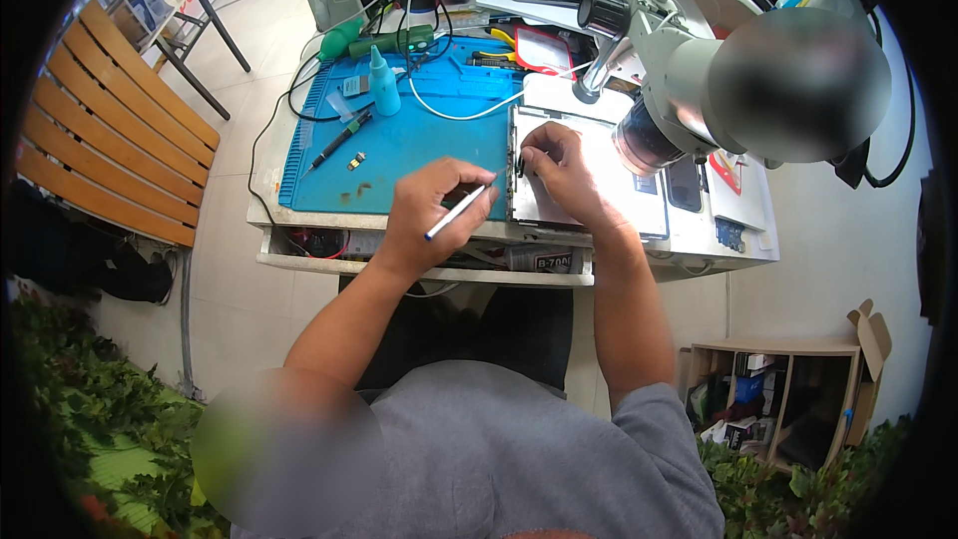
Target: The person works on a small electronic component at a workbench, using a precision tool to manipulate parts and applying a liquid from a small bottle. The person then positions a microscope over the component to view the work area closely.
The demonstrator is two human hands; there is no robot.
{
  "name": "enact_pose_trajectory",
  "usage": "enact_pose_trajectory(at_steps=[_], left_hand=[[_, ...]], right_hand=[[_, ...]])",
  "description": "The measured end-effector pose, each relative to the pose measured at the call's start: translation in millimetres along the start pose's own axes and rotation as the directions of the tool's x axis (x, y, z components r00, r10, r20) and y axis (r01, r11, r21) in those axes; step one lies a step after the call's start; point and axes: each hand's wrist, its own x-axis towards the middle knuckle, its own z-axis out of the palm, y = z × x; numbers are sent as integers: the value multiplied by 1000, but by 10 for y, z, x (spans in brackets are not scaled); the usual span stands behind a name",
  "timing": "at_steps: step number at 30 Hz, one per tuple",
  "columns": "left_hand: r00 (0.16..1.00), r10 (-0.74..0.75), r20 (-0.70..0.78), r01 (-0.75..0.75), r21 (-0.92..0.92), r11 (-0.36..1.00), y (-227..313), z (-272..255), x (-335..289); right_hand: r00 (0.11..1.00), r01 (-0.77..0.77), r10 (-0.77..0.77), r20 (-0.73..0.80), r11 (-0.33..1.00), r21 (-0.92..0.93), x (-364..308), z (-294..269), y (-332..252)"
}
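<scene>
My left hand (429, 205) is closed round a slim white pen-shaped tool (460, 213) with a dark blue end, angled toward the panel's left edge. A flat, silver tablet-like panel (539, 202) with a dark frame lies at the bench's front. My right hand (571, 175) rests over its upper left part, thumb and finger pinched at a small dark piece by the frame; what they grip is too small to make out. On the blue mat (439, 155) left of the panel are a dark screwdriver-like tool (341, 140), a small metal part (356, 161) and a light blue nozzle bottle (383, 85).
A microscope (649, 130) overhangs the panel's right side. A dark phone (685, 185) lies right of the panel. White cables (419, 90) cross the mat; pliers (494, 58) and a red-rimmed tray (544, 50) are behind. An open drawer (419, 272) juts out below my wrists.
</scene>
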Motion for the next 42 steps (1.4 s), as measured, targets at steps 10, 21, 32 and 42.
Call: enact_pose_trajectory(at_steps=[10,21,32,42], left_hand=[[952,305,-10,-299,178,938,-44,145,-154],[933,356,47,-356,264,897,21,174,-259],[939,341,48,-341,269,901,48,183,-243],[915,401,49,-393,331,858,20,206,-265]], right_hand=[[993,101,-97,-60,993,55,-163,31,-117],[945,301,-317,-80,939,-167,-587,-105,-276],[943,298,-315,-112,944,-140,-603,-75,-247],[890,406,-442,-112,881,-245,-581,-58,-105]])
